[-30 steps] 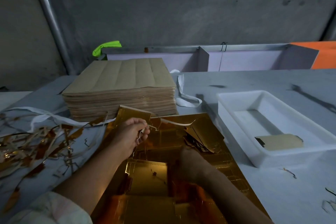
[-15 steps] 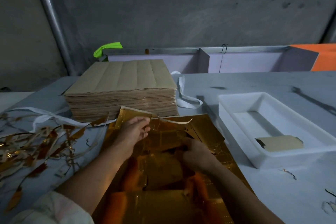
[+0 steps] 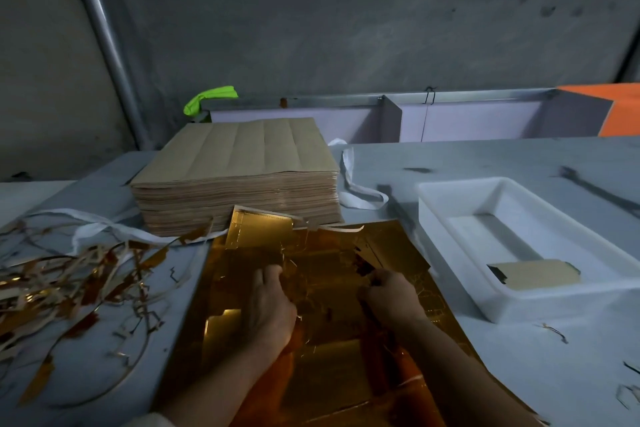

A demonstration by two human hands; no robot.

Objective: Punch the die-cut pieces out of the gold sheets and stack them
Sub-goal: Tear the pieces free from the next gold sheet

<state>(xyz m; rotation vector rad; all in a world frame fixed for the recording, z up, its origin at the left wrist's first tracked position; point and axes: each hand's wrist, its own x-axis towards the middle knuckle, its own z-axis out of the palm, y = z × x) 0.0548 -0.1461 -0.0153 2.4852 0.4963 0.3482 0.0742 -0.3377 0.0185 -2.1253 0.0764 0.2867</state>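
Now both hands are down on the gold sheet (image 3: 346, 374). It lies flat at the near edge of the table (image 3: 519, 374), about in the middle. The left hand (image 3: 270, 308) rests on the sheet with its fingers bent down. I cannot tell if its grip pinches the foil or only presses on it. The right hand (image 3: 388, 295) is curled up tight, and its grip looks closed on a small bit of the gold sheet. The far part of the sheet is torn and ragged. One gold flap (image 3: 259, 229) stands up against the tall brown stack (image 3: 235, 163) at the far left of the table. A heap of thin gold scraps (image 3: 69, 288) lies by the left edge. A white tray (image 3: 561, 300) sits at the right side, and one cut piece (image 3: 533, 274) lies in it.

I think the step in hand is pulling a piece loose from the sheet. With only one piece in the tray, most of the job looks left to do. Next, the right hand needs to tear along the cut lines while the left hand holds the sheet flat. Then the free piece should go in the tray, on top of the other one. The foil looks thin, so a slow, even pull seems best, or the piece may bend or rip.
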